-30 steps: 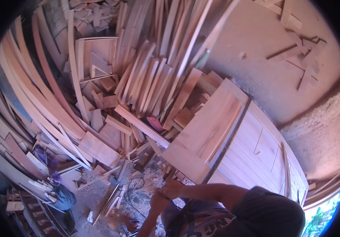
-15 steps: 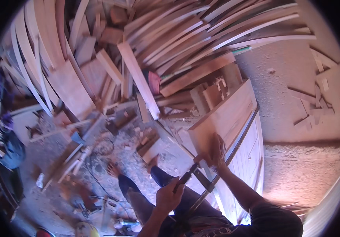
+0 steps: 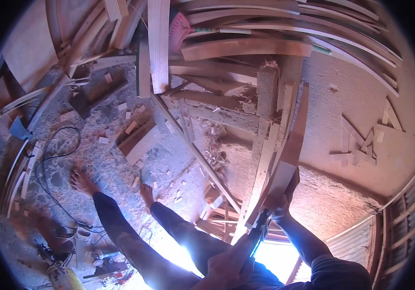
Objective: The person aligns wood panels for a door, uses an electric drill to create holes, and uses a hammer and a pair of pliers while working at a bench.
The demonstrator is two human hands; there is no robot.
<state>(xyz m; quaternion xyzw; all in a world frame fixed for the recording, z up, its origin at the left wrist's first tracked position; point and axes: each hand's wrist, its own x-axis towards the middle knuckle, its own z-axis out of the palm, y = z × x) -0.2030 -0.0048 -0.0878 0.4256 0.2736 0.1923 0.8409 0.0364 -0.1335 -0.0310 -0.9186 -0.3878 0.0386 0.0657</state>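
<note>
Two hands are busy: right hand (image 3: 281, 205) gripping the board (image 3: 281, 177) at four o'clock, left hand (image 3: 229, 266) near six, closed on the clamp (image 3: 261, 223). Clamp looks placed; tightness I can't tell.

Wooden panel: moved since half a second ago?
Yes: the wooden panel has tipped up and rightward relative to the wooden stand, now showing nearly edge-on and exposing parts of the stand it covered.

Your left hand (image 3: 229, 265) is closed in a grip, low in view. Your right forearm (image 3: 304, 238) extends forward; your right hand (image 3: 281, 203), farther out, is curled.
</note>
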